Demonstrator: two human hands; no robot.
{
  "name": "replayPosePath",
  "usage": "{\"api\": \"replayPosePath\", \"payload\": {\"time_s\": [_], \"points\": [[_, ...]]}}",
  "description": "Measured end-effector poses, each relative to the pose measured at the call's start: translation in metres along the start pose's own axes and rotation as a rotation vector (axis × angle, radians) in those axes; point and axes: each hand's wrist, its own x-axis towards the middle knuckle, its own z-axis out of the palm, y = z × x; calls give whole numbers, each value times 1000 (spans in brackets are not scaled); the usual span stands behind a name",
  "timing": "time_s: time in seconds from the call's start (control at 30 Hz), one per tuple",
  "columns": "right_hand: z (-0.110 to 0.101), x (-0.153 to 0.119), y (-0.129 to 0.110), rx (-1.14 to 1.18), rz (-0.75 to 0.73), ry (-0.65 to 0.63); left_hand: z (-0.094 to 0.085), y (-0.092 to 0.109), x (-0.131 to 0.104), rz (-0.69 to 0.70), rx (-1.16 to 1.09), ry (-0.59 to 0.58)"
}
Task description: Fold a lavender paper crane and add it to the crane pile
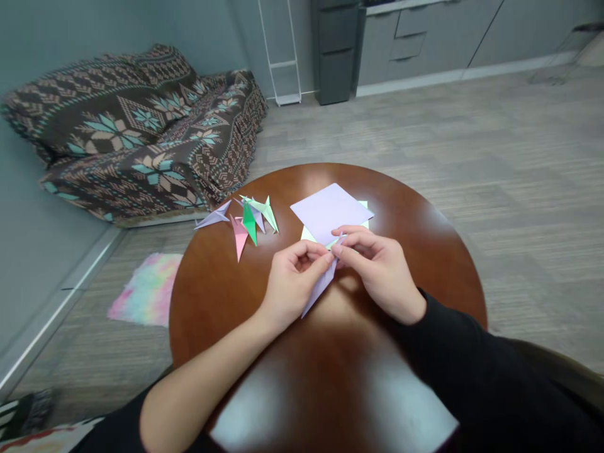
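Between my two hands is a folded piece of lilac origami paper (pixel 321 286), its long point slanting down toward me over the table. My left hand (pixel 298 277) pinches it between thumb and fingertips on one side. On the other side, my right hand (pixel 372 261) grips its upper end, thumb and fingers closed together. The fingertips hide part of the folds. Just beyond the hands lies a flat lilac paper sheet (pixel 333 211), turned cornerwise on top of pale green paper (pixel 307 234).
Folded paper cranes in lilac (pixel 214 216), pink (pixel 239 236), green (pixel 249 221) and pale green (pixel 268 212) lie at the round brown table's (pixel 212 302) far left. Beyond stand a patterned sofa (pixel 155 138) and grey cabinets (pixel 401 41). A pastel rug (pixel 146 289) is on the floor.
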Motion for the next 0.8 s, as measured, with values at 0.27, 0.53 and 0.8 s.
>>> {"api": "replayPosePath", "payload": {"time_s": [0.27,0.53,0.8], "points": [[1,-1,0,48,30,26,0,0,-1,4,13,-12],[3,0,-1,109,77,39,1,0,-1,-25,-8,-16],[3,1,-1,115,81,92,0,-2,-1,-40,-26,-39]]}}
